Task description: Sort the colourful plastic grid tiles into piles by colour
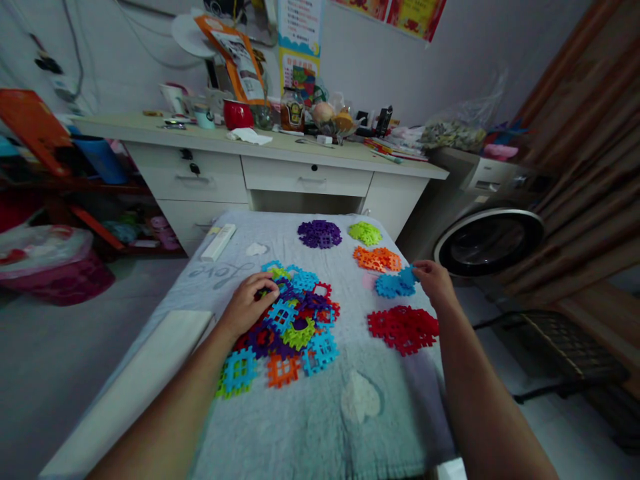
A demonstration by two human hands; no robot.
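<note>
My left hand (pixel 250 303) rests on the left edge of a mixed heap of plastic interlocking tiles (pixel 297 332), its fingers curled among the pieces; what they grip, if anything, is hidden. Over on the right, my right hand (pixel 434 280) pinches a blue interlocking tile (pixel 409 275) at the blue pile (pixel 393 287). Around that pile lie a red pile (pixel 403 329) nearer me, an orange pile (pixel 376 259) just beyond, a lime green pile (pixel 365 233) and a purple pile (pixel 320 234) at the far side.
A cloth-covered table (pixel 315 427) carries the tiles. A white remote-like bar (pixel 219 242) lies at its far left. Behind stands a white desk (pixel 310 175) crowded with jars and packets. A washing machine (pixel 480 220) is at the right, with a dark woven stool (pixel 560 353) nearer.
</note>
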